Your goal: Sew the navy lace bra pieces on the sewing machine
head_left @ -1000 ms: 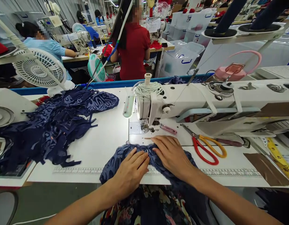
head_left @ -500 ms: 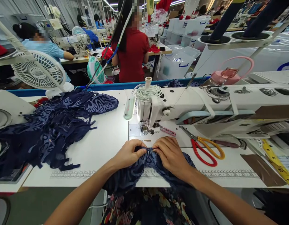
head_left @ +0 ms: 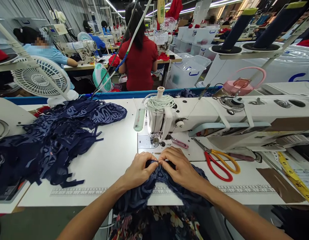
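A navy lace garment (head_left: 136, 196) hangs over the front edge of the white sewing table (head_left: 106, 170). My left hand (head_left: 139, 169) pinches its top edge between thumb and fingers. Right beside it, my right hand (head_left: 176, 165) pinches the same edge, and the fingertips of both hands nearly meet. The needle area of the white sewing machine (head_left: 158, 116) is just beyond my hands, and the fabric lies in front of the presser foot. Under the garment, a printed ruler strip (head_left: 247, 189) runs along the table.
Navy lace pieces (head_left: 56, 140) are heaped on the left. Right of the machine's needle lie pink snips (head_left: 179, 142) and scissors (head_left: 217, 160) with red and orange handles. A yellow tape measure (head_left: 294, 176) is far right. A white fan (head_left: 41, 80) and a person in red (head_left: 139, 63) are beyond.
My hands have drawn closer together, their fingertips now almost touching at the garment's top edge. The camera view has shifted slightly.
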Motion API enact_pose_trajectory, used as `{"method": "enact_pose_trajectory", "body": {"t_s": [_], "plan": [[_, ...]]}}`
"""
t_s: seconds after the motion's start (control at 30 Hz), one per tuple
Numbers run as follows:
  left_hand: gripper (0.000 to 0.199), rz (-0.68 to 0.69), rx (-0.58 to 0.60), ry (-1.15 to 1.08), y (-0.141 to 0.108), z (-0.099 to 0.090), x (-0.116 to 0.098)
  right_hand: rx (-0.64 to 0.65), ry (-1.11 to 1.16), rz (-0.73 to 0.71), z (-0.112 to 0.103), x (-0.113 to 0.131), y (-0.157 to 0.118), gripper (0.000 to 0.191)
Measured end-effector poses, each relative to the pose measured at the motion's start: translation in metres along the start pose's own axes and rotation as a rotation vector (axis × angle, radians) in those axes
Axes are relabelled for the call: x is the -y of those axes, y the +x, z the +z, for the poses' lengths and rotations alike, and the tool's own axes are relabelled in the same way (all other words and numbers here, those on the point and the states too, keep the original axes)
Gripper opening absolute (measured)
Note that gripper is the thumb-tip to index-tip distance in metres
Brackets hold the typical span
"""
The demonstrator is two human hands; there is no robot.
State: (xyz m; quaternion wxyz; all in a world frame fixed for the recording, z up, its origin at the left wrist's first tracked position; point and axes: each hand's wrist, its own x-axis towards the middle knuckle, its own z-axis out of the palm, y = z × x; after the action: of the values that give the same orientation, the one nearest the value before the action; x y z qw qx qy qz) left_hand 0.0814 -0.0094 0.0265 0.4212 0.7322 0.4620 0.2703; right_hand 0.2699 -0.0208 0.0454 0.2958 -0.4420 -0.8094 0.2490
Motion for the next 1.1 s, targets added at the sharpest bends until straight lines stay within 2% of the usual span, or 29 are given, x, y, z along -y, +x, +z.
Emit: {"method": "enact_pose_trajectory", "body": {"t_s": [0.13,0.23,0.3,0.47,0.57,0.67,0.73,0.8,0.83,0.93,1.0,1.1], "plan": [[0.013,-0.016,0.021,-0.088,0.001,-0.004,-0.001,-0.051,0.178,0.187,0.005,-0.009,0.004,0.021],[0.013,-0.037,0.041,-0.144,0.002,-0.007,-0.001,-0.114,0.224,0.293,0.001,-0.018,0.003,0.025],[0.013,-0.052,0.048,-0.159,0.002,-0.008,-0.001,-0.116,0.206,0.261,-0.004,-0.019,0.002,0.023],[0.013,-0.027,0.041,-0.149,0.002,-0.007,-0.001,0.024,0.148,0.119,-0.004,-0.001,0.002,0.010],[0.009,-0.014,0.042,-0.154,0.002,-0.007,-0.002,0.017,0.174,0.132,0.003,0.003,0.005,0.019],[0.009,-0.048,0.056,-0.183,0.002,-0.009,-0.003,-0.036,0.224,0.223,0.002,-0.009,0.008,0.023],[0.011,-0.074,0.066,-0.208,0.001,-0.010,-0.003,-0.137,0.114,0.246,-0.005,-0.023,0.008,0.023],[0.012,-0.084,0.072,-0.233,0.001,-0.011,-0.004,-0.223,-0.172,0.204,-0.016,-0.039,0.008,0.021],[0.012,-0.086,0.071,-0.243,0.001,-0.011,-0.004,-0.226,-0.346,0.178,-0.022,-0.047,0.007,0.020],[0.012,-0.099,0.066,-0.266,0.001,-0.011,-0.005,-0.105,-0.732,0.124,-0.032,-0.065,0.007,0.023],[0.012,-0.111,0.063,-0.284,0.002,-0.011,-0.006,-0.030,-0.816,0.102,-0.032,-0.073,0.007,0.026],[0.012,-0.118,0.058,-0.306,0.001,-0.011,-0.007,-0.009,-0.850,0.098,-0.031,-0.076,0.008,0.026]]}}
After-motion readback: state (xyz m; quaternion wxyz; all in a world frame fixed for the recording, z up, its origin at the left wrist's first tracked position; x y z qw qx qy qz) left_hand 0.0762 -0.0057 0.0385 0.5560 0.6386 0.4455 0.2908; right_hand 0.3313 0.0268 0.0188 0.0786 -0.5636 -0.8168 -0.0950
